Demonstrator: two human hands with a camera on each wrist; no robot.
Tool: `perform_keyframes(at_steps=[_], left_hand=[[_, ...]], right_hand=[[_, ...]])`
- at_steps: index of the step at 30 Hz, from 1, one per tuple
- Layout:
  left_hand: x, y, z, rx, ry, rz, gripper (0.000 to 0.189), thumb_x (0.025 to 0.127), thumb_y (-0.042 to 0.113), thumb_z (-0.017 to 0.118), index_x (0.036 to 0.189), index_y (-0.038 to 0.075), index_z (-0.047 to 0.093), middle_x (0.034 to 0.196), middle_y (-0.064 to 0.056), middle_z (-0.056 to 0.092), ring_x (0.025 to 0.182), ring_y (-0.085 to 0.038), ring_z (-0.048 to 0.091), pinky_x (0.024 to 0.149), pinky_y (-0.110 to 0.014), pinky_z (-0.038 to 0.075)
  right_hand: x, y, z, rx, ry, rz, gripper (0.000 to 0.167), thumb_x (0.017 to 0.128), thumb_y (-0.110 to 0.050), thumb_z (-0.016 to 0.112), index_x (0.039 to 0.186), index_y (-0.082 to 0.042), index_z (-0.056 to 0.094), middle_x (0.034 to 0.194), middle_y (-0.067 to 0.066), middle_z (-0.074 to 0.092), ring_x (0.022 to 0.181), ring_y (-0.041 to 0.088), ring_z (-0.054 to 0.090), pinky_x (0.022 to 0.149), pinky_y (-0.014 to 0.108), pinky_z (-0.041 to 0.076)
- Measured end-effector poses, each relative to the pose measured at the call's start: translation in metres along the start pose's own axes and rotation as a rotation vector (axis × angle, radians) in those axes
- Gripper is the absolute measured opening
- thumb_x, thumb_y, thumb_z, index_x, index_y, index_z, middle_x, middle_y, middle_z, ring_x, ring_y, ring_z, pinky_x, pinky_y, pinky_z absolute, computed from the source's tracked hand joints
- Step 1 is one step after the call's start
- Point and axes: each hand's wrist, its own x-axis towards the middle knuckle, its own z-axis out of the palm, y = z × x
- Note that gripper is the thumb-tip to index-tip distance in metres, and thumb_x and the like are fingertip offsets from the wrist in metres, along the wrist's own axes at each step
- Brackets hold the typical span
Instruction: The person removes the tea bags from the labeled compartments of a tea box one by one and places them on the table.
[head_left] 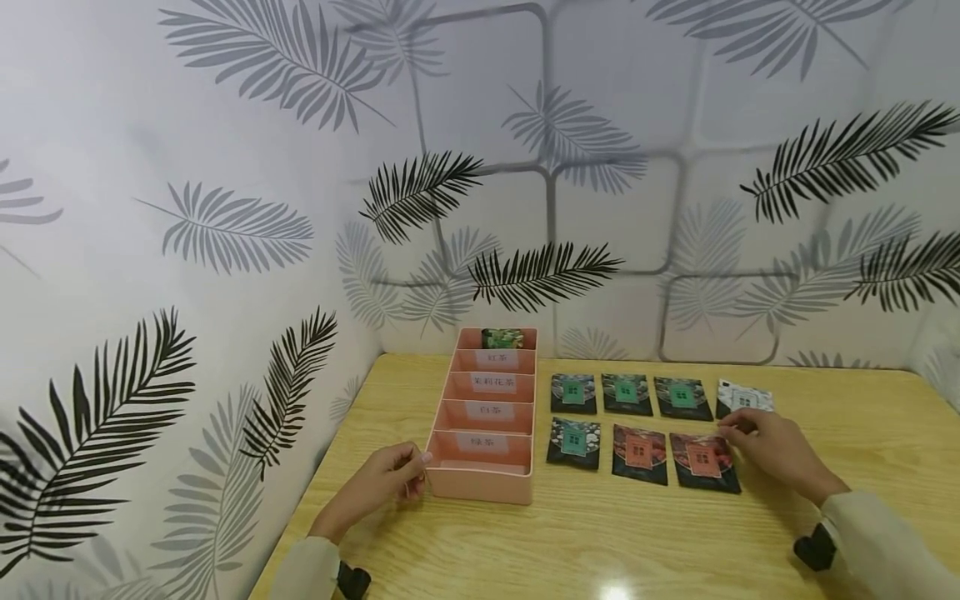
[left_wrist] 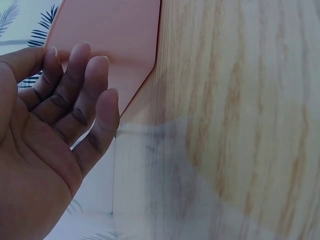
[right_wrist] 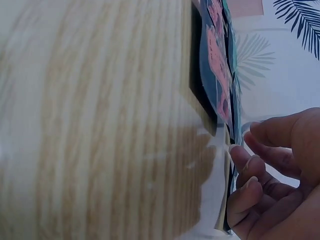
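A pink divided box (head_left: pixel 480 485) with paper labels in Chinese characters stands left of the middle. My left hand (head_left: pixel 381 483) pinches the rim at its near left corner with thumb and index finger; the other fingers curl beside the wall. In the left wrist view, the box's outer wall (left_wrist: pixel 112 35) shows behind these fingers. My right hand (head_left: pixel 780 450) is over the table at the right end of the packets, fingers loosely bent. Its fingertips are by the lower edge of a white packet (head_left: pixel 742 395) and the upper right corner of a red-labelled packet (head_left: pixel 703 461).
Three green-labelled packets lie in the back row, among them a dark one (head_left: pixel 573 392). In front are another green-labelled packet (head_left: pixel 574 443) and a second red-labelled packet (head_left: pixel 640 454). A green packet (head_left: pixel 502 338) sits in the box's farthest compartment. A leaf-patterned wall (head_left: pixel 615 317) borders the table.
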Motion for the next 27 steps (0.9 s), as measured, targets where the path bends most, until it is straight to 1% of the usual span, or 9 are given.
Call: perform_keyframes(at_steps=[3, 5, 7, 10, 15, 18, 21, 24, 27], left_hand=[[0.000, 0.000, 0.000, 0.003, -0.004, 0.001, 0.040, 0.110, 0.038, 0.051, 0.092, 0.003, 0.059, 0.087, -0.015, 0.068, 0.072, -0.026, 0.065, 0.061, -0.035, 0.055], [0.000, 0.000, 0.000, 0.006, -0.006, 0.003, 0.040, 0.110, 0.037, 0.052, 0.092, 0.003, 0.059, 0.087, -0.016, 0.068, 0.072, -0.028, 0.065, 0.061, -0.035, 0.055], [0.000, 0.001, 0.000, 0.005, -0.006, 0.001, 0.040, 0.110, 0.037, 0.052, 0.092, 0.002, 0.060, 0.087, -0.017, 0.068, 0.072, -0.030, 0.065, 0.061, -0.036, 0.055], [0.000, 0.002, 0.000, 0.005, -0.007, 0.000, 0.040, 0.110, 0.038, 0.052, 0.092, 0.002, 0.060, 0.088, -0.018, 0.068, 0.073, -0.033, 0.066, 0.062, -0.036, 0.056], [-0.001, 0.003, 0.000, 0.010, -0.007, -0.008, 0.041, 0.110, 0.039, 0.051, 0.093, 0.003, 0.060, 0.089, -0.019, 0.068, 0.073, -0.030, 0.066, 0.062, -0.038, 0.056], [-0.001, 0.003, 0.000, 0.015, -0.007, -0.009, 0.040, 0.110, 0.038, 0.052, 0.092, 0.003, 0.060, 0.088, -0.018, 0.068, 0.072, -0.027, 0.065, 0.062, -0.038, 0.056], [-0.001, 0.002, 0.000, 0.021, -0.004, -0.005, 0.039, 0.110, 0.037, 0.052, 0.092, 0.003, 0.060, 0.087, -0.017, 0.068, 0.071, -0.026, 0.065, 0.061, -0.037, 0.056], [0.000, 0.001, 0.000, 0.021, -0.005, -0.004, 0.039, 0.110, 0.037, 0.052, 0.092, 0.003, 0.060, 0.087, -0.017, 0.068, 0.072, -0.027, 0.065, 0.061, -0.037, 0.055], [0.001, 0.001, 0.000, 0.020, -0.009, -0.005, 0.040, 0.110, 0.038, 0.051, 0.093, 0.003, 0.060, 0.088, -0.017, 0.068, 0.073, -0.029, 0.065, 0.061, -0.037, 0.055]], right_hand=[[0.001, -0.001, -0.001, 0.008, -0.005, -0.024, 0.025, 0.105, -0.026, 0.063, 0.110, -0.003, 0.074, 0.103, 0.014, 0.073, 0.093, 0.035, 0.067, 0.074, 0.052, 0.053], [0.002, -0.001, -0.001, 0.011, -0.002, -0.038, 0.025, 0.105, -0.026, 0.063, 0.109, -0.003, 0.074, 0.102, 0.011, 0.073, 0.094, 0.034, 0.068, 0.076, 0.054, 0.053], [0.004, -0.001, -0.002, 0.016, 0.003, -0.053, 0.024, 0.105, -0.025, 0.063, 0.109, -0.004, 0.074, 0.100, 0.009, 0.073, 0.092, 0.032, 0.068, 0.076, 0.053, 0.054], [0.007, -0.002, -0.004, 0.018, 0.013, -0.063, 0.027, 0.105, -0.027, 0.063, 0.111, -0.003, 0.073, 0.101, 0.011, 0.074, 0.091, 0.031, 0.068, 0.075, 0.052, 0.054], [0.009, -0.013, -0.007, 0.027, 0.036, -0.087, 0.029, 0.106, -0.028, 0.063, 0.114, -0.002, 0.072, 0.105, 0.012, 0.073, 0.093, 0.032, 0.068, 0.076, 0.052, 0.054], [0.011, -0.022, -0.009, 0.026, 0.054, -0.119, 0.028, 0.105, -0.028, 0.063, 0.114, -0.003, 0.073, 0.102, 0.009, 0.073, 0.087, 0.025, 0.067, 0.073, 0.047, 0.054], [0.016, -0.029, -0.011, 0.026, 0.068, -0.139, 0.028, 0.105, -0.028, 0.063, 0.115, -0.003, 0.073, 0.098, 0.007, 0.073, 0.080, 0.020, 0.064, 0.066, 0.040, 0.051], [0.020, -0.035, -0.011, 0.044, 0.065, -0.145, 0.029, 0.106, -0.028, 0.062, 0.116, -0.002, 0.071, 0.096, 0.008, 0.072, 0.076, 0.019, 0.061, 0.061, 0.036, 0.047], [0.024, -0.040, -0.009, 0.055, 0.060, -0.146, 0.031, 0.106, -0.030, 0.061, 0.116, -0.001, 0.070, 0.097, 0.009, 0.072, 0.076, 0.018, 0.062, 0.061, 0.035, 0.048]])
